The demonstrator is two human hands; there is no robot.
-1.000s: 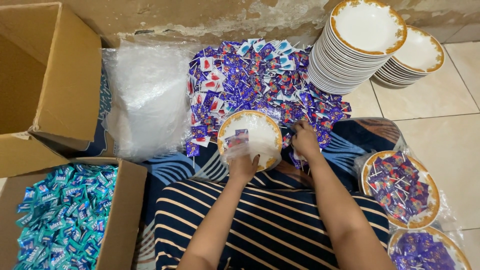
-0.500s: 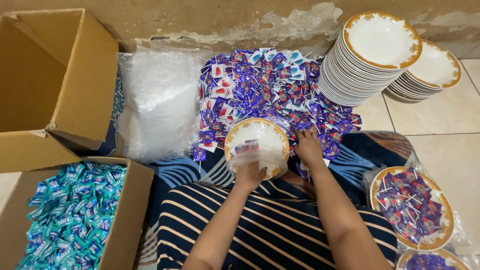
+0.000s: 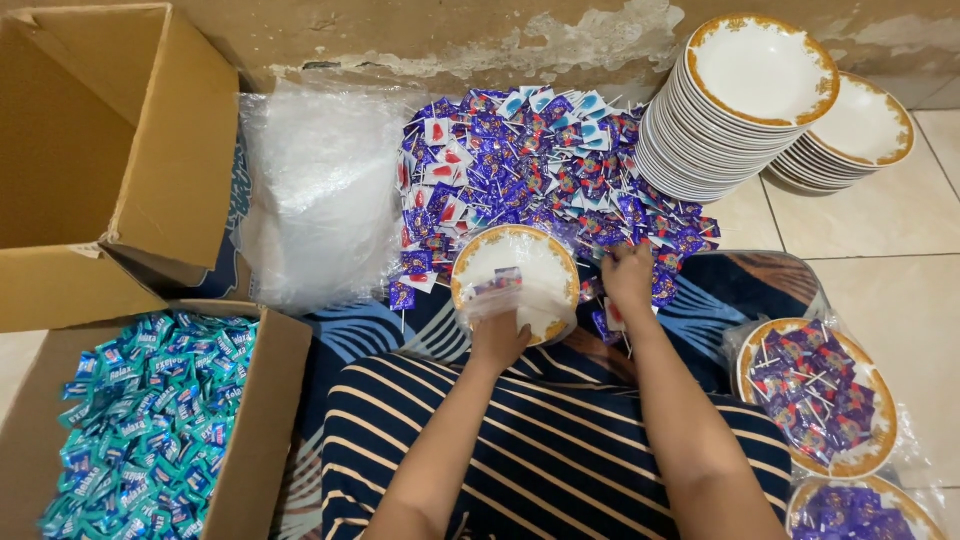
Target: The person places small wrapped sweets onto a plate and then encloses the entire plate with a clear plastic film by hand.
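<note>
I saw my left hand clamped on the near rim of a gold-rimmed plate, fingers closed over the edge and a few wrapped pieces, so the plate lay just beyond that hand. My right hand sat just right of the plate, fingers curled down into the pile of purple-wrapped lollipops spread beyond it; whether it gripped any I could not tell. Farther right of the plate rose a stack of plates.

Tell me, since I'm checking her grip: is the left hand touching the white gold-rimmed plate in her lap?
Touching. The head view shows the left hand gripping the near rim of the white gold-rimmed plate, fingers overlapping it.
</note>
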